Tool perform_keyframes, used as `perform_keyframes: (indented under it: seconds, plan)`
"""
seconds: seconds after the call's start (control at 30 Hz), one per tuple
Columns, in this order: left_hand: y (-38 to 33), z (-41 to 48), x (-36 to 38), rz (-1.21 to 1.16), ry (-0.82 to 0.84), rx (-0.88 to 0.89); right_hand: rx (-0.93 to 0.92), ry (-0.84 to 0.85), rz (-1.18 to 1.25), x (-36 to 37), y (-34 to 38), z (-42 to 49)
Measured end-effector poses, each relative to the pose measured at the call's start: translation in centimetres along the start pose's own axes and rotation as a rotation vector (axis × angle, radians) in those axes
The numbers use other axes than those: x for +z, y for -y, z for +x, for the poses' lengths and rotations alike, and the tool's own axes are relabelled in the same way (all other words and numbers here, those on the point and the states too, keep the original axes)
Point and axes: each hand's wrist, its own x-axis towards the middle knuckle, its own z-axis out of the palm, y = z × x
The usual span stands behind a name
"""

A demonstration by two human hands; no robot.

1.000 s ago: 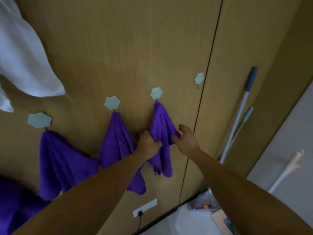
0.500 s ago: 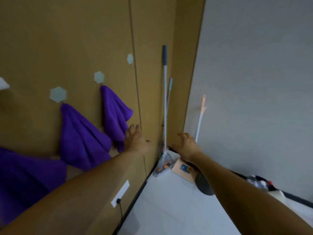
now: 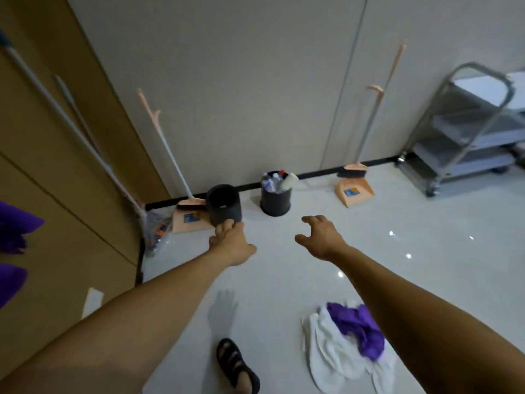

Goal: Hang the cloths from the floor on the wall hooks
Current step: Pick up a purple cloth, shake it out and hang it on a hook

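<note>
— Left hand [image 3: 231,243], entry one: condition?
— Stretched forward, palm down, fingers straight and close together, holding nothing. In the view its fingertips overlap the lower edge of an empty black bin [image 3: 224,206]. Whether they touch it I cannot tell.
— Right hand [image 3: 322,238]?
— Stretched out beside the left and apart from it, with fingers spread and slightly bent and the thumb out. It holds nothing and hangs over bare floor [image 3: 412,280].
— Cloths on the floor?
— One heap, well out from both walls, beneath the right forearm. A crumpled white cloth [image 3: 332,356] has a purple cloth [image 3: 355,322] lying on top of it. Neither hand touches the heap. A foot in a black sandal [image 3: 237,365] stands near it, on the left.
— Cloths on the wall?
— Hanging cloths [image 3: 14,231], purple, two showing, both cut off by the left edge of the view. They hang against the wooden wall [image 3: 71,209].
— Along the floor's far edge?
— In the corner, mop poles [image 3: 85,144] lean on the wooden wall. Next comes a peach dustpan [image 3: 189,218] with its broom, then the empty bin. Beyond that is a second bin [image 3: 276,199] full of bottles, then another dustpan [image 3: 353,191] with a broom. A grey trolley [image 3: 466,137] stands at the right end.
</note>
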Motion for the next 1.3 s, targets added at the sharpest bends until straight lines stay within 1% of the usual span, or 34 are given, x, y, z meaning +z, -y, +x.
perform_keyframes:
  seconds: [0.13,0.3,0.5,0.63,0.8,0.97,1.1,1.23,1.3]
  plan:
    - [-8.7,-1.0,5.2,0.067,0.137,0.144,0.175,-0.021,0.046,-1.4,-9.9,-5.0]
    - [-16.6,-0.9,11.1,0.125,0.281,0.315,0.368,-0.032,0.123,-1.9,-18.5,-9.2]
    - [-21.7,2.4,17.8,0.161,0.452,0.383,0.562,0.036,0.184,0.0,-26.1,-10.5]
    - [-23.1,5.8,22.8,0.162,0.498,0.387,0.642,0.064,0.223,2.9,-30.6,-8.2]
    - [-22.8,9.3,31.8,0.135,0.556,0.337,0.658,0.107,0.251,10.4,-37.1,-3.6]
    - [-21.4,12.6,43.6,0.077,0.630,0.220,0.678,0.191,0.280,21.4,-45.2,2.1]
    - [-20.0,16.5,53.5,0.038,0.628,0.166,0.656,0.241,0.255,30.2,-52.0,6.7]
    - [-19.0,20.0,61.5,-0.020,0.619,0.135,0.623,0.235,0.115,36.9,-57.4,11.6]
    - [-18.3,21.5,64.5,-0.050,0.616,0.122,0.550,0.224,-0.008,39.5,-59.0,13.8]
